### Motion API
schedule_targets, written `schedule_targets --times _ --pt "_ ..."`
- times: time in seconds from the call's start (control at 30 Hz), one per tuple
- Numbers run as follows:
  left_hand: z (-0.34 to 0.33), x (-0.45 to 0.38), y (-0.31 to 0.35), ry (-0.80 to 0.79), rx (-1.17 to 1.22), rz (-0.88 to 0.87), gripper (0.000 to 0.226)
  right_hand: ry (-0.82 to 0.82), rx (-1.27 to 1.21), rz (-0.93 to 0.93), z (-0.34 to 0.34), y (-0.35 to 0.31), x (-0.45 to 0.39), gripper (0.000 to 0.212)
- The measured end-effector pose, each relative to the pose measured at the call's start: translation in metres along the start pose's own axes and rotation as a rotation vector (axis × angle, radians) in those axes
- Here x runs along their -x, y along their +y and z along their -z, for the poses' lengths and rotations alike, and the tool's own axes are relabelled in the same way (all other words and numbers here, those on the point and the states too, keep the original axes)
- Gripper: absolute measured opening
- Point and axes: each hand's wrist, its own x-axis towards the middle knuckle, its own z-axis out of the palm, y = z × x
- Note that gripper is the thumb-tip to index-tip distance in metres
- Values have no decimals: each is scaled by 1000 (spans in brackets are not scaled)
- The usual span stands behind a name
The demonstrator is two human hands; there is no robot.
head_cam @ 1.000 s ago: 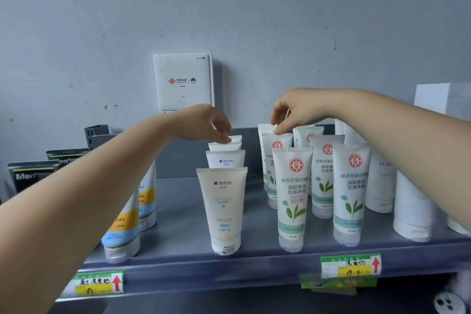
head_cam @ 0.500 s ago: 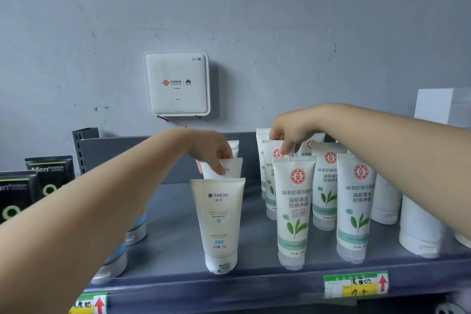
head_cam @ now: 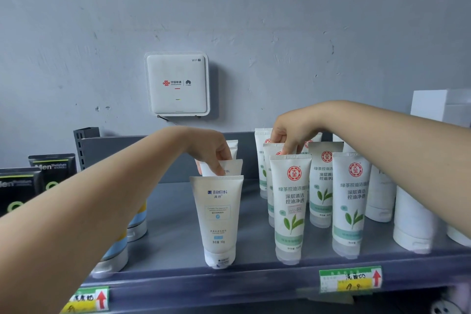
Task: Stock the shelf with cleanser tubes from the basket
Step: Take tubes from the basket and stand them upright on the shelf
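Both hands reach over the front row of a grey shelf (head_cam: 178,257) to tubes standing behind. The left hand (head_cam: 211,150) pinches the crimped top of the second white Manting tube (head_cam: 229,168), which stands upright just behind the front Manting tube (head_cam: 219,219); more of the same line up behind it toward the shelf's back panel. The right hand (head_cam: 290,132) comes down from above with its fingers closed on the top edge of a green-tea tube (head_cam: 271,150) in the second row, directly behind the front green-tea tube (head_cam: 290,206). Further green-tea tubes stand just beside it to the right, all upright on their caps. A white router (head_cam: 178,84) hangs on the wall above, and price tags (head_cam: 350,279) sit on the shelf's front lip.
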Motion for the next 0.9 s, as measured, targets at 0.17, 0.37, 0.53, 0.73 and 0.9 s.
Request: schedule_targets --times 0.17,0.37,0.53,0.73,0.9 --pt "0 1 -1 9 23 11 24 -16 9 -5 0 -2 6 22" --pt "-1 3 -2 15 31 10 24 15 16 -21 -1 0 6 20" --pt "4 1 -4 33 76 6 16 30 70 2 3 -3 6 17" --pt "31 -6 -12 217 167 10 17 185 -104 47 25 0 3 10" --pt "39 -30 -21 248 10 26 28 280 9 18 34 7 -15 14"
